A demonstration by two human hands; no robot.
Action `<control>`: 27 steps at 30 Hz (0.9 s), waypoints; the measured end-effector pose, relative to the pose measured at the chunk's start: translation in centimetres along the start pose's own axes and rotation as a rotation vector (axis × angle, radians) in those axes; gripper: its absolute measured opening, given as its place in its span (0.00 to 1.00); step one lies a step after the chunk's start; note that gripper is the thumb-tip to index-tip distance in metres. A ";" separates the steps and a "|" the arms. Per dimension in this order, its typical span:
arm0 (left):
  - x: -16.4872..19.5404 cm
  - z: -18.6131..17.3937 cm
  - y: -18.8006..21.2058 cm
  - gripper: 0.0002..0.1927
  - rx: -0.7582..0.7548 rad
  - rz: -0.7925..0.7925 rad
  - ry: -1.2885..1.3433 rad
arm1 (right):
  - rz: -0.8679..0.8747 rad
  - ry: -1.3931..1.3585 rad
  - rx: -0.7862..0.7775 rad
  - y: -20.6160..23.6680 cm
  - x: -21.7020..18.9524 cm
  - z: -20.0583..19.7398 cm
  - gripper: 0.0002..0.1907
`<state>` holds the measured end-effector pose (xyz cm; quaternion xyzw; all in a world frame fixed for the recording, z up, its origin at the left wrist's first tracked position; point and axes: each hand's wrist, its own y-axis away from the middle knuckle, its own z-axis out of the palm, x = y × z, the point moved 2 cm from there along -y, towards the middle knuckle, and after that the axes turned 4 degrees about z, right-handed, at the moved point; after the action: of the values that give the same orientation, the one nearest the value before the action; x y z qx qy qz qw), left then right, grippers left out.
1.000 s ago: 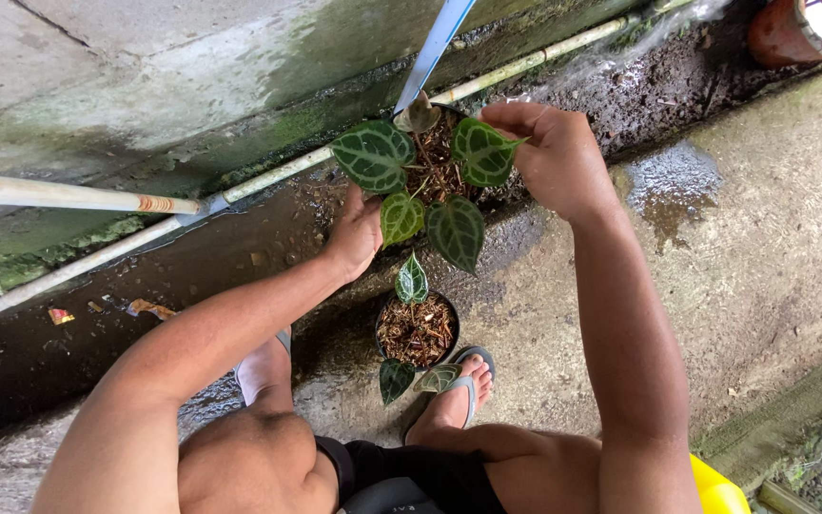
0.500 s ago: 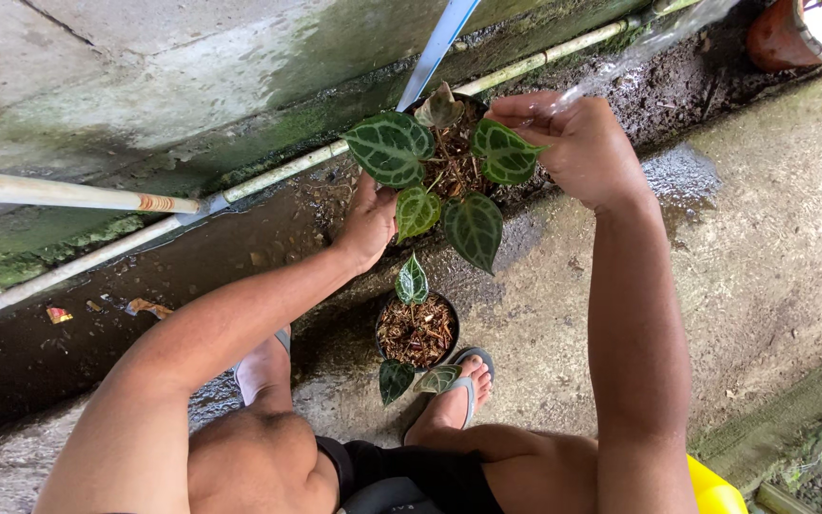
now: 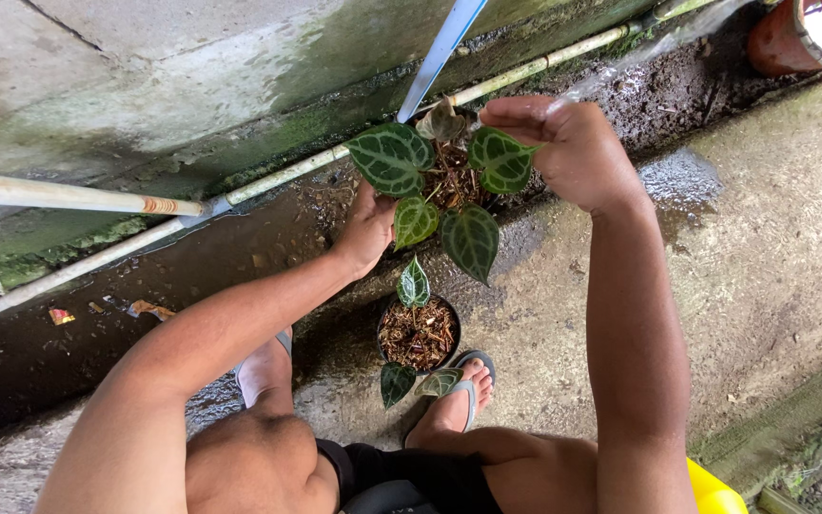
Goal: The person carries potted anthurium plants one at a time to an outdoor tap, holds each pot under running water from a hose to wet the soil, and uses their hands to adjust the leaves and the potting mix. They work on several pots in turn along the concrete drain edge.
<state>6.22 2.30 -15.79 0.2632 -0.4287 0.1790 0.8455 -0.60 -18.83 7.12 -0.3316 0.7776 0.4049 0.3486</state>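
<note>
Above a small black pot [image 3: 419, 333], both hands grip a dark-leaved plant [image 3: 435, 186].

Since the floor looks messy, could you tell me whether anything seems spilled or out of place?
Yes: a wet patch darkens the concrete by the right hand, and orange litter scraps lie in the muddy drainage channel.

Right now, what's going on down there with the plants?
A squatting person holds up a small plant with dark, white-veined leaves. The left hand supports it from below, and the right hand is at its top, where a thin stream of water arrives. A second potted plant sits on the wet concrete ground by the sandalled foot.
</note>
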 end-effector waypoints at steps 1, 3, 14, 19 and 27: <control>0.0 -0.1 0.1 0.33 0.009 -0.013 -0.024 | -0.017 0.009 -0.004 0.0 -0.1 0.1 0.34; 0.0 0.0 0.2 0.31 -0.020 0.004 0.002 | 0.012 0.012 -0.010 0.1 -0.2 0.1 0.33; -0.4 -0.2 0.0 0.35 -0.032 -0.044 0.104 | -0.023 0.022 -0.017 -0.1 0.1 0.1 0.37; -0.7 -0.1 0.2 0.33 -0.033 -0.077 0.086 | -0.078 -0.069 -0.059 -0.3 0.4 0.2 0.38; -0.5 -0.2 0.3 0.34 -0.031 -0.066 0.080 | 0.046 -0.001 -0.046 0.0 0.0 0.4 0.40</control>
<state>5.92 2.67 -16.23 0.2566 -0.3883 0.1547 0.8715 -0.50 -18.52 6.94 -0.3213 0.7753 0.4307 0.3320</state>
